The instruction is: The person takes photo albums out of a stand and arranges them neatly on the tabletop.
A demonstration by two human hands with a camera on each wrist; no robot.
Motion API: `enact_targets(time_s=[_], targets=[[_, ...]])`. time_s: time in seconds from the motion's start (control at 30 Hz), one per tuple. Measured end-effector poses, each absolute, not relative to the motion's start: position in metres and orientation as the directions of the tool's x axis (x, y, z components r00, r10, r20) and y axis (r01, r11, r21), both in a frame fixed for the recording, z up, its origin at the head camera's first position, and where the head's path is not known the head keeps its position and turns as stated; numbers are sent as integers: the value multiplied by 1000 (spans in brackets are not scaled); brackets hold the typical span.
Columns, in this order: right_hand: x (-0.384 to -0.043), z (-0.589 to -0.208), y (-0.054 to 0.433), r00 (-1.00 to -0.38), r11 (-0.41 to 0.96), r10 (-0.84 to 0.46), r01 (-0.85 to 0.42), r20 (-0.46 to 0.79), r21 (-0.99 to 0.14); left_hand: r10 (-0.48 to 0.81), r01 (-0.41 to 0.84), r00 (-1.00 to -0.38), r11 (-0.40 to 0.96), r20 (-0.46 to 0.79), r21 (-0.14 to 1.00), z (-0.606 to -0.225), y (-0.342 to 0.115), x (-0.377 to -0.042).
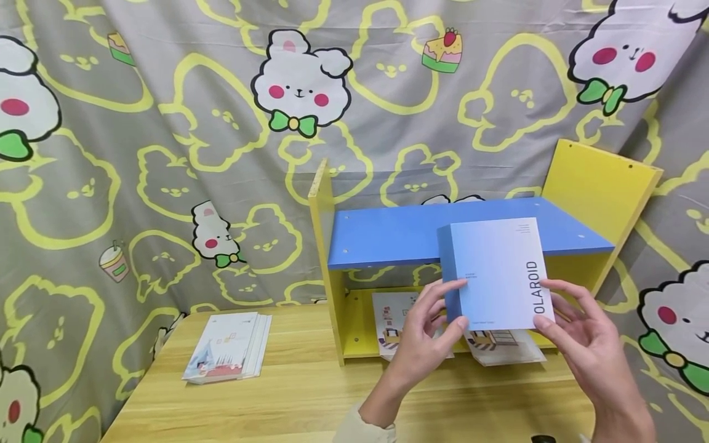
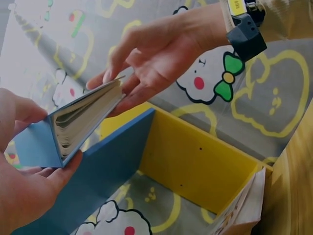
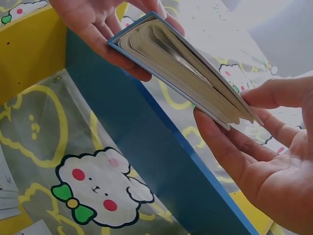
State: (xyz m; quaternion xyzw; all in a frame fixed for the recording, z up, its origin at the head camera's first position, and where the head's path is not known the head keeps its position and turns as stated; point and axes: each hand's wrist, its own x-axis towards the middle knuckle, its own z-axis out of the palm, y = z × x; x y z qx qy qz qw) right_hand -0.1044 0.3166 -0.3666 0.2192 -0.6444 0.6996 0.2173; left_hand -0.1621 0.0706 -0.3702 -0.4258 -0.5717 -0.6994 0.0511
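A thick photo album point(image 1: 501, 271), pale blue fading to white with "OLAROID" lettering readable on its cover, is held up before the shelf. My left hand point(image 1: 423, 338) grips its blue spine side, thumb on the front cover's lower corner. The opposite edge is pinched by my right hand point(image 1: 587, 338), thumb near the lettering. In the right wrist view the album's page block point(image 3: 176, 63) shows between the covers, with the pages slightly fanned. Seen from the left wrist, the spine point(image 2: 39, 142) lies in the left hand's fingers.
Behind the album stands a small shelf with a blue board point(image 1: 388, 234) and yellow side panels point(image 1: 604, 191). Stacks of illustrated booklets point(image 1: 504, 349) lie on its lower level. Another booklet stack point(image 1: 224, 347) lies on the wooden table point(image 1: 288, 400) at left. A patterned curtain point(image 1: 221, 80) hangs behind.
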Motion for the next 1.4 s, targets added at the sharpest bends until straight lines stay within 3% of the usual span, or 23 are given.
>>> enact_targets(time_s=[0.4,0.63,0.97,1.4], targets=[[-103,-361,311,-845,18,23,-534,534,-845,408,529,-677,-310,613,790,-376,62,-161],[-103,-360,309,-833,1,0,-554,554,-833,362,600,-624,-345,692,722,-378,62,-161],[-103,-359,302,-820,14,-25,-572,571,-820,376,568,-661,-315,649,760,-379,53,-158],[-104,-358,288,-821,40,-55,-570,568,-821,377,579,-641,-335,669,743,-384,36,-161]])
